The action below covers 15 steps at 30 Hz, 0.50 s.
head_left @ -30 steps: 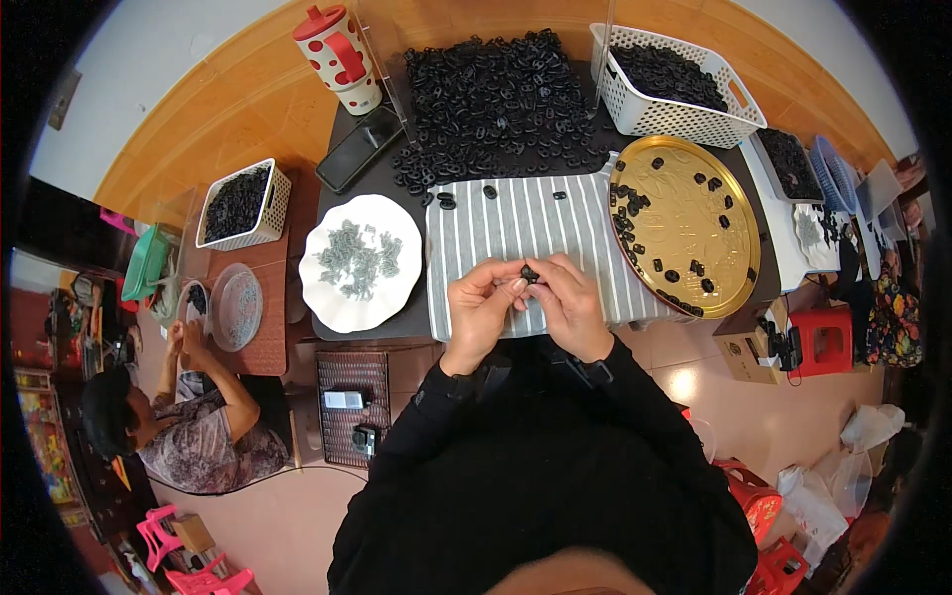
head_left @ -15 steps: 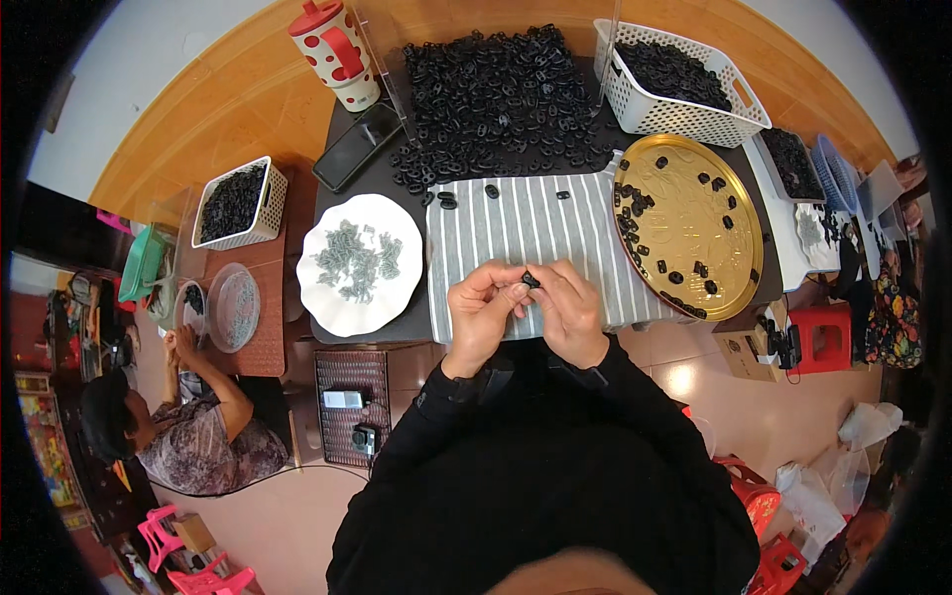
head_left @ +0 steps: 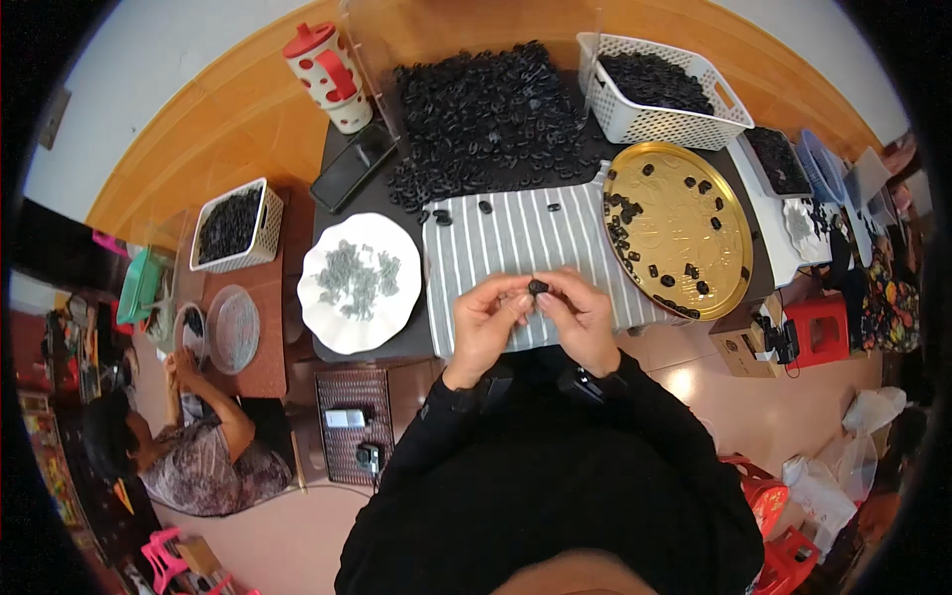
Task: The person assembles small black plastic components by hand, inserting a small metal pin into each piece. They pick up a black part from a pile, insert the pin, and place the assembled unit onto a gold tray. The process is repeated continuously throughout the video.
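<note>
A small black oval plastic piece [head_left: 537,287] is pinched between my left hand [head_left: 487,322] and my right hand [head_left: 581,319], over the near part of a grey-and-white striped cloth [head_left: 466,243]. The fingertips of both hands meet on it and cover part of it. Left of the cloth stands a white scalloped plate [head_left: 359,339] with a heap of small translucent grey pieces [head_left: 357,278]. To the right, a round gold tray [head_left: 679,228] carries several black pieces. A few more black pieces [head_left: 485,207] lie along the cloth's far edge.
A big pile of black pieces [head_left: 486,114] fills the table's back, beside a white basket [head_left: 645,129] of them. A phone [head_left: 354,169] and a spotted tumbler [head_left: 332,84] stand back left. Another person [head_left: 208,446] works at a side table [head_left: 268,327] on the left.
My hands have shifted slightly right, and the black piece between them has turned. The view has tilted a little, so the table sits slightly lower in it.
</note>
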Each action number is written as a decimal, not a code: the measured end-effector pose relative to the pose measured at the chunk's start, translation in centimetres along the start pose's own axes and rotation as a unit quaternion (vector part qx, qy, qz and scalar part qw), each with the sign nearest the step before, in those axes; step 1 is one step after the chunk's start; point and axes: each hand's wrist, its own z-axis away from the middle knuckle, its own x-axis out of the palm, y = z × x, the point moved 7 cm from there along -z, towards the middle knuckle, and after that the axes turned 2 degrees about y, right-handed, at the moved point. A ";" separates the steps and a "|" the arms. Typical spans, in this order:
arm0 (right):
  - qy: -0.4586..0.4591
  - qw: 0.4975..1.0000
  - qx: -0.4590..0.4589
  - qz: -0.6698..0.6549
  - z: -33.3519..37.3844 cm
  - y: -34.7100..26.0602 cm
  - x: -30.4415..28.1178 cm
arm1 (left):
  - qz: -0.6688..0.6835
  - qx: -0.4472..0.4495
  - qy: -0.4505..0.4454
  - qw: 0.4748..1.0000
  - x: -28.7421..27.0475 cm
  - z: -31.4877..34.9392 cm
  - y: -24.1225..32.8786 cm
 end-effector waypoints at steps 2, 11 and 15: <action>-0.018 0.983 0.150 -0.102 0.6 1.6 -1.3 | -0.003 -0.002 -0.011 1.000 0.2 0.2 0.1; 0.082 0.964 0.122 -0.223 -14.5 -7.7 -13.1 | -0.033 0.027 -0.013 0.999 0.3 -0.3 0.0; 0.084 0.982 0.168 -0.035 -12.7 -4.8 -16.4 | -0.020 0.036 -0.018 0.999 0.3 0.1 0.1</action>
